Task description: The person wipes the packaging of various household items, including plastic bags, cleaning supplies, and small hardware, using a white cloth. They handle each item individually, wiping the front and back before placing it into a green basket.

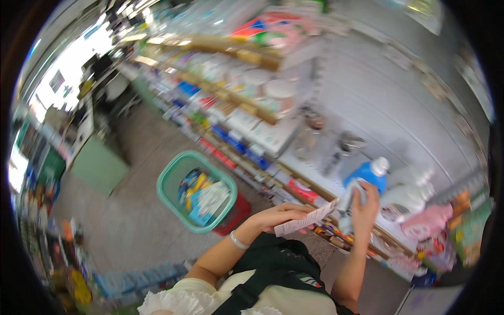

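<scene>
My left hand (284,215) holds a thin, flat printed box (305,221) by its side, in front of the shelf edge. In my right hand (365,202) is a crumpled pale grey-blue cloth (347,210), its upper end pinched between thumb and fingers. The cloth meets or overlaps the box's far end; I cannot tell if they touch. Just behind the right hand, on the white shelf (311,167), stands a blue bottle with a white cap (366,175). White jugs (409,199) and a pink bottle (427,222) stand to its right.
A green plastic basket (167,204) with packaged goods sits on a red stool or bin (238,214) to my left. Clear bottles (309,139) stand on the shelf near stacked white boxes (271,136). A pale green counter (100,165) stands across the aisle. Motion blurs much of the view.
</scene>
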`<state>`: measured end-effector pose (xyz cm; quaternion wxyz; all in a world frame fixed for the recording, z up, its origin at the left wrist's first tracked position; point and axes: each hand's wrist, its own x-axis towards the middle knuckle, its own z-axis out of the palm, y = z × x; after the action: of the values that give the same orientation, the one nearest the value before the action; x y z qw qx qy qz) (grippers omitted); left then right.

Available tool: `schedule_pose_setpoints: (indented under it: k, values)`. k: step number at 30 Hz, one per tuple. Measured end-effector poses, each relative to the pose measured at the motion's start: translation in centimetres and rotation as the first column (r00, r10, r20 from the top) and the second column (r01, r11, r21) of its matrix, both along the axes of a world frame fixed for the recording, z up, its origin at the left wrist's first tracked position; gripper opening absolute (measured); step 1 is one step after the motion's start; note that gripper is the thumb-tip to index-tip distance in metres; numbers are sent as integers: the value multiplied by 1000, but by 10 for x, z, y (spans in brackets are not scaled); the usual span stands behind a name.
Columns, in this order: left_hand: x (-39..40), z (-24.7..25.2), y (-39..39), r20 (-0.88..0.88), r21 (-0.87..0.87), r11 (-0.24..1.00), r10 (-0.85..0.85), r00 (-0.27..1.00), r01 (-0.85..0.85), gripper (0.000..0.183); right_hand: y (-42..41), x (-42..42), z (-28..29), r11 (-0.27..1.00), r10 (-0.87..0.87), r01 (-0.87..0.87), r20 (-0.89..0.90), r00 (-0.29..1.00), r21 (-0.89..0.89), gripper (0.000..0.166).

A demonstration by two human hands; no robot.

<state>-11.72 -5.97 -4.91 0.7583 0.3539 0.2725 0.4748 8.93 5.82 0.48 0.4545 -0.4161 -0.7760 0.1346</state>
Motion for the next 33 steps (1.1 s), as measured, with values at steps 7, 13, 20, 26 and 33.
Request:
schedule_pose_setpoints:
  k: [7,13,20,26,33]
  values:
    - [-120,-111,-111,-635,-24,590,614,468,-807,41,-15,39,-64,902,9,-52,-103,995,-428,18]
    - [-206,-217,-155,-861,497,562,417,-293,-661,61,-21,9,-49,911,26,-96,-178,984,-400,18]
    - [-175,-134,-39,-642,755,487,685,-345,-439,58,-31,21,-31,951,-36,5,-96,995,-308,18]
    - [-60,130,84,-183,969,218,948,260,-116,39,-45,59,-28,953,-110,0,-345,932,-302,17]
    - [49,305,228,83,782,452,607,791,-429,58,-70,115,-28,949,-295,258,-222,929,-181,19]
